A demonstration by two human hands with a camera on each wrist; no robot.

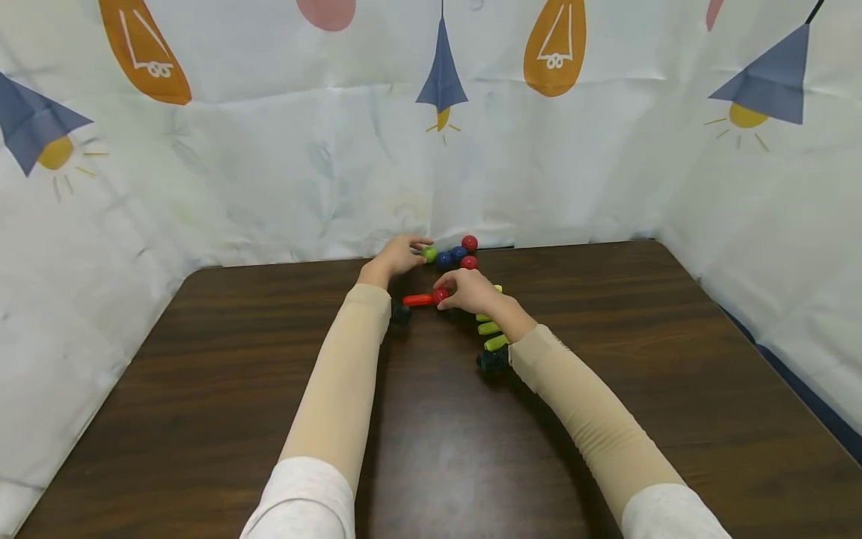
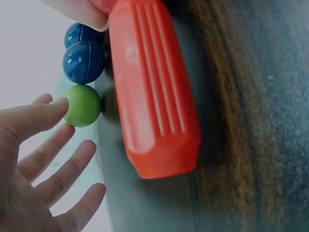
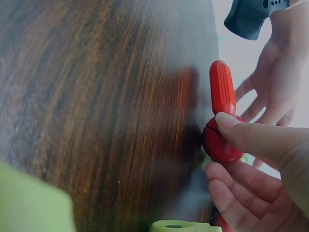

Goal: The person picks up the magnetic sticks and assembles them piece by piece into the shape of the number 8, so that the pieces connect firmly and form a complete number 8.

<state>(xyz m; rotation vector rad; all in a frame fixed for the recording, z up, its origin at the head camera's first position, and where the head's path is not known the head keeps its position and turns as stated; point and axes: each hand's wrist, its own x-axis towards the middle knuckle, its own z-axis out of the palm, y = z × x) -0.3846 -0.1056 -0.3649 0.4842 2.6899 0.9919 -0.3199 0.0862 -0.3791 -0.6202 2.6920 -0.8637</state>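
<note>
Left arm (image 1: 343,367), one: stretched forward; left hand (image 1: 400,256), thumb (image 2: 34,118) and foremost fingers in a pinch, outer fingers (image 2: 67,171) spread apart; right arm (image 1: 592,408), one: angled forward and inward; right hand (image 1: 469,291), nearer the body than the left, thumb and fingertips in a pinch

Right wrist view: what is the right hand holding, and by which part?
A red stick with a red ball at its end; the right hand pinches it by the ball.
</note>
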